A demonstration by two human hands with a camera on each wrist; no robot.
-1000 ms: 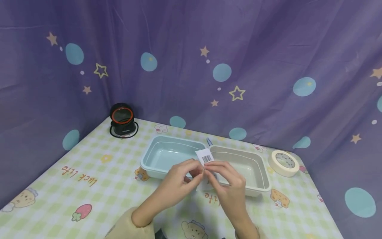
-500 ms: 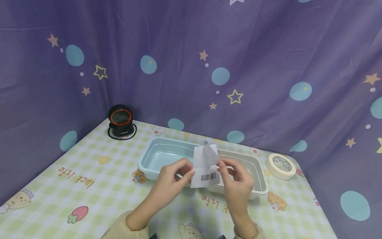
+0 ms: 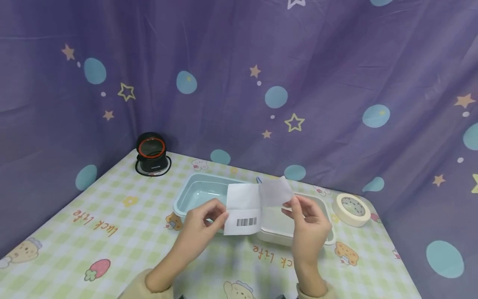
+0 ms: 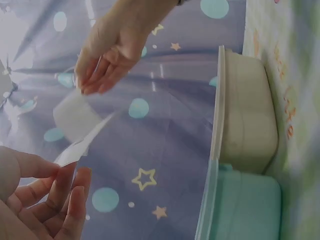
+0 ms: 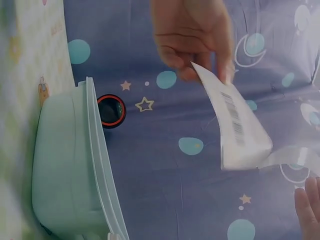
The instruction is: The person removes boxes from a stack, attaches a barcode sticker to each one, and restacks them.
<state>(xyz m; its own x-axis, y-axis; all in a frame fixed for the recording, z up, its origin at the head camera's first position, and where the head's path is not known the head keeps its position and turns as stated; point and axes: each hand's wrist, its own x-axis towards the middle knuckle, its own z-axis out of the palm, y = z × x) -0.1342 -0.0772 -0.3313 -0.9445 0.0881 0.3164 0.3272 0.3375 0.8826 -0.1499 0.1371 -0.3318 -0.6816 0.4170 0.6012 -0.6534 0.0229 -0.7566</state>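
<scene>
A white barcode label (image 3: 240,226) with a crease across it is held up over the two bins in the head view. My left hand (image 3: 204,222) pinches its left edge between thumb and fingers. From the label's right edge a thin, paler flap (image 3: 275,192) stretches away, and my right hand (image 3: 310,222) pinches its far end. In the left wrist view the label (image 4: 77,150) is seen nearly edge-on and the flap (image 4: 75,117) bends up to the right hand (image 4: 112,57). The barcode side of the label (image 5: 231,117) shows in the right wrist view.
Below the hands, a light blue bin (image 3: 186,191) and a grey-beige bin (image 3: 276,238) stand side by side. A masking tape roll (image 3: 345,216) lies right. Back left stands a black device (image 3: 152,160) with an orange-red ring. A blue tip (image 3: 258,180) shows behind the bins.
The hands have moved apart, starting from fingertips together. The label has turned face-on and shifted left with my left hand, while its flap has been drawn out to the right.
</scene>
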